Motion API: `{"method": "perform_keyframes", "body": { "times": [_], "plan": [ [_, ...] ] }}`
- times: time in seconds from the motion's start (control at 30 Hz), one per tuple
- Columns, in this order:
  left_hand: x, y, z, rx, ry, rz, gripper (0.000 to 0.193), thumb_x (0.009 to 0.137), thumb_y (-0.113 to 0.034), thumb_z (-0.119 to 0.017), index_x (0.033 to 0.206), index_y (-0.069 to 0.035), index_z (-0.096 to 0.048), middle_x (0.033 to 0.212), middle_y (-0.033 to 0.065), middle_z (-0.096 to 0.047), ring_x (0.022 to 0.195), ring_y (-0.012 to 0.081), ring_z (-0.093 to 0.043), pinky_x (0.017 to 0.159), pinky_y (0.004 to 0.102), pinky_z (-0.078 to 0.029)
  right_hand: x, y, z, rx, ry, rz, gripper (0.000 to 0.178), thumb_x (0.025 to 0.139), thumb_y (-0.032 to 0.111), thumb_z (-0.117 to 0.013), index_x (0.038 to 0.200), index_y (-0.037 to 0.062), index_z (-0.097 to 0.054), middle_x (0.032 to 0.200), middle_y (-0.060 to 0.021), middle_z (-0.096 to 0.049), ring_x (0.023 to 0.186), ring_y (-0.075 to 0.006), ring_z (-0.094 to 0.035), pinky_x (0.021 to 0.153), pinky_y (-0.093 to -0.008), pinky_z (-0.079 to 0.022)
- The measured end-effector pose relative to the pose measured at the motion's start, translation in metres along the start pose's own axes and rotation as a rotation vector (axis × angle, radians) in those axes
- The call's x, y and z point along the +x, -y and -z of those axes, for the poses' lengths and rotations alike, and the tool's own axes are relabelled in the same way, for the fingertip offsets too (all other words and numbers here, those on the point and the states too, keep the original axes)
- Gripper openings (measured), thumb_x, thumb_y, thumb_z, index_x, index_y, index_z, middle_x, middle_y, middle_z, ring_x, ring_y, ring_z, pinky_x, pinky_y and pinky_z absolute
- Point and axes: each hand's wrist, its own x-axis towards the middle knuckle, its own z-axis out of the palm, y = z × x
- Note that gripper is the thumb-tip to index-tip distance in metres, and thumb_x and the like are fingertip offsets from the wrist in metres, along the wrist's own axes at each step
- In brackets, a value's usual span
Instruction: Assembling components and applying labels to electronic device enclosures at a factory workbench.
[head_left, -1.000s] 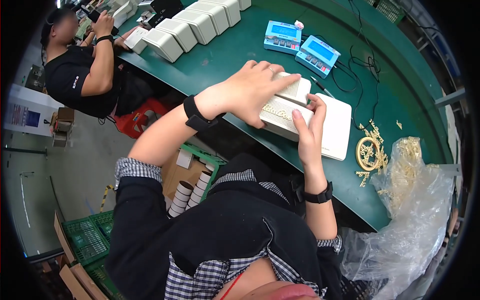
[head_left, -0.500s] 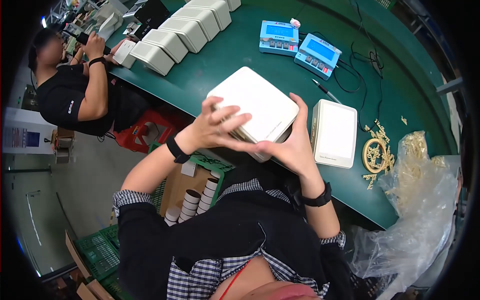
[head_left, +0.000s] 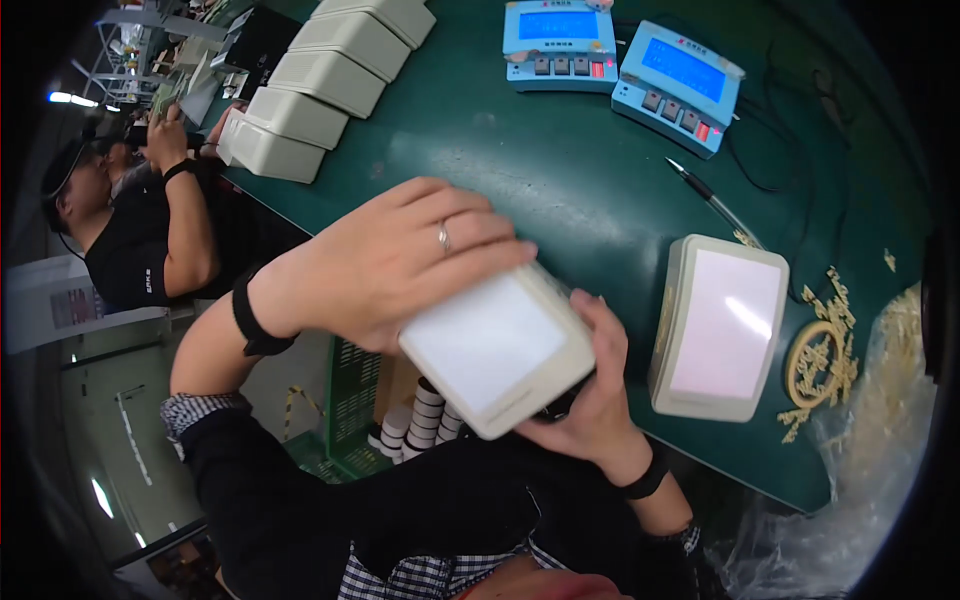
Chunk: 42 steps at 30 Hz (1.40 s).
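Note:
Between my hands is a cream plastic box-shaped device [head_left: 490, 350] with rounded corners and a smooth white panel, tilted above the table's near edge. My left hand [head_left: 410, 250], with a ring on one finger, lies across its upper left side, fingers bent over the far edge. My right hand [head_left: 600, 390] grips the right side and lower corner from beneath, with the thumb under the near edge. The underside of the device is hidden. A second such device [head_left: 725, 330] lies on the green table [head_left: 440, 150] to the right, white panel up.
Several cream housings [head_left: 330, 80] stand in a row at the far left. Two blue counter boxes [head_left: 560, 45] with screens sit at the back. A pen [head_left: 712, 200], a tan ring [head_left: 815, 365] with small parts, and a clear bag [head_left: 870, 440] lie right. A co-worker [head_left: 140, 220] works at left.
The device has come lower and tilted, so its panel faces more toward me. My left hand has shifted from its side to over its top. My view has moved closer to the table.

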Motion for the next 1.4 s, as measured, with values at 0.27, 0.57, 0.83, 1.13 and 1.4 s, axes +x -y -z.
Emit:
{"method": "perform_keyframes", "body": {
  "times": [0.27,0.57,0.83,1.13,1.4],
  "plan": [
    [0.004,0.002,-0.013,-0.163,0.153,0.025,0.058,0.063,-0.037,-0.075,0.11,-0.008,-0.06,0.116,0.0091,-0.053,0.103,0.0281,-0.053,0.087,0.0466,-0.043,-0.012,-0.016,0.005,0.078,0.109,0.001,0.085,0.07,0.025,-0.081,0.138,0.0307,-0.03,0.136,-0.0234,-0.036,0.123,-0.0488,-0.042,0.099,-0.0657,-0.034],
    [0.001,0.004,-0.02,-0.25,0.105,-0.011,0.044,0.07,-0.035,-0.073,0.107,-0.014,-0.062,0.117,0.0032,-0.058,0.099,0.0267,-0.054,0.082,0.045,-0.042,0.0,-0.018,-0.001,0.22,0.047,-0.144,0.087,0.067,0.026,-0.085,0.137,0.0272,-0.033,0.14,-0.027,-0.033,0.122,-0.0455,-0.044,0.099,-0.0598,-0.037],
    [0.002,0.006,-0.021,-0.264,0.064,-0.04,0.052,0.067,-0.034,-0.074,0.113,-0.016,-0.06,0.122,-0.0013,-0.061,0.097,0.0254,-0.053,0.078,0.0415,-0.039,0.024,-0.009,0.017,0.436,0.123,-0.333,0.108,0.053,0.031,-0.091,0.141,0.0135,-0.032,0.141,-0.0234,-0.04,0.124,-0.0428,-0.043,0.103,-0.0512,-0.035],
    [0.005,0.004,-0.021,-0.336,0.071,-0.015,0.07,0.052,-0.037,-0.078,0.116,-0.015,-0.057,0.125,0.0004,-0.059,0.1,0.0277,-0.05,0.081,0.0429,-0.038,0.041,-0.002,0.025,0.135,0.251,-0.365,0.112,0.041,0.033,-0.094,0.137,0.0093,-0.041,0.134,-0.0144,-0.05,0.123,-0.0355,-0.045,0.104,-0.0464,-0.034],
    [0.0,0.008,-0.018,-0.285,0.054,0.017,0.094,0.039,-0.036,-0.082,0.126,-0.014,-0.052,0.121,-0.0012,-0.057,0.104,0.0288,-0.051,0.084,0.0413,-0.039,0.036,-0.005,0.02,0.214,0.201,-0.406,0.112,0.037,0.027,-0.094,0.134,0.0083,-0.042,0.129,-0.0125,-0.053,0.12,-0.0338,-0.047,0.103,-0.0445,-0.034]
  ]
}}
